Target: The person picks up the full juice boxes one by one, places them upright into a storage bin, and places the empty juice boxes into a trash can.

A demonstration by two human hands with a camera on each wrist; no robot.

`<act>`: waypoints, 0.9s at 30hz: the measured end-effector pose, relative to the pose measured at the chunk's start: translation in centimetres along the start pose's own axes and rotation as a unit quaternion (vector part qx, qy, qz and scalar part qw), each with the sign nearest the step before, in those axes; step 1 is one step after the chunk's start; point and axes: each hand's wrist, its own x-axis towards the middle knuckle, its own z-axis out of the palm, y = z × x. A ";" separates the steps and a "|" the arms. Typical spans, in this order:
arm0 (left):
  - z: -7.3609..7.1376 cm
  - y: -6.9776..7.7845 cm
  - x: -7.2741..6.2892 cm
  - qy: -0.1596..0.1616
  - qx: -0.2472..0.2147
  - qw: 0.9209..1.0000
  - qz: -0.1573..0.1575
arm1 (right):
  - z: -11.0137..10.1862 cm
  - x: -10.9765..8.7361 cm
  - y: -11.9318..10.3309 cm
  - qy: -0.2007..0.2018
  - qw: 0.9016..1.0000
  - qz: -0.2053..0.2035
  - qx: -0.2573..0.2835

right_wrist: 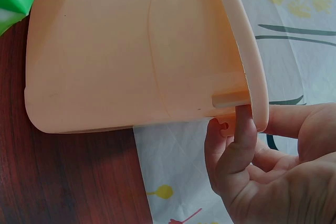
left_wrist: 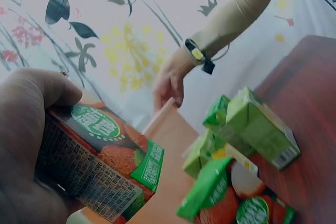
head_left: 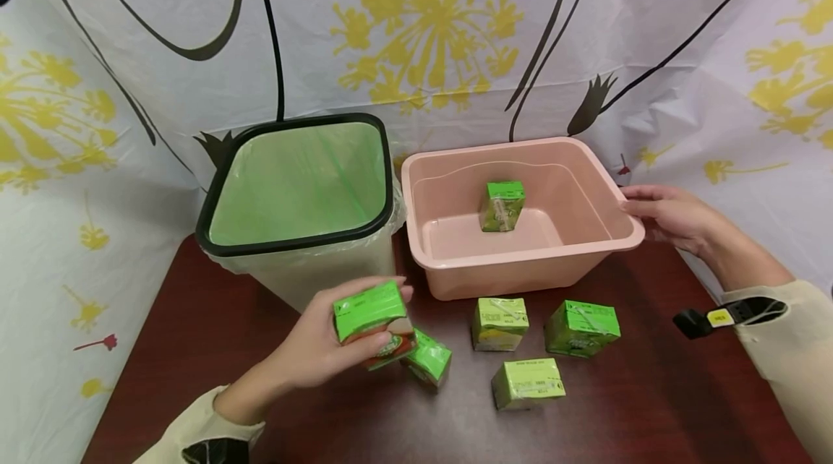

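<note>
The lined bin (head_left: 306, 272) stands left of centre. At lower centre, the left grip (head_left: 319, 341) is closed, thumb and fingers round a strawberry-pictured carton (head_left: 371, 308) — a loosened thumb could let it drop, and a low swing could knock the green-topped carton (head_left: 431, 359) just beside it. Right of centre, the pink tub (head_left: 514, 276) has one upright carton (head_left: 502, 207) inside; at right, the right grip (head_left: 673, 218) pinches the tub's rim — an uneven tug could topple that carton.
</note>
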 end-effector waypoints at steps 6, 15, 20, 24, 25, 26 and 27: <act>0.9 0.9 2.4 0.018 0.008 1.000 -0.002 | 0.0 0.1 0.0 -0.004 1.000 -0.002 0.000; 2.8 1.9 7.0 0.013 0.003 0.999 0.029 | 0.0 -0.1 -0.1 -0.001 1.000 0.001 0.000; 3.9 2.5 10.0 0.014 0.024 0.999 0.043 | 0.0 0.0 -0.2 0.000 1.000 0.003 -0.005; 4.5 2.9 12.4 0.010 0.000 0.998 0.056 | 0.0 0.0 -0.1 0.001 1.000 0.006 -0.012; 4.6 2.9 12.9 0.010 -0.005 0.998 0.062 | 0.0 0.0 -0.1 0.001 1.000 0.007 -0.012; 4.7 3.0 13.5 0.009 -0.011 0.998 0.066 | -0.1 0.1 -0.1 0.001 1.000 0.007 -0.012; 4.7 3.0 14.1 0.010 -0.014 0.997 0.070 | -0.1 0.1 -0.1 0.002 1.000 0.007 -0.013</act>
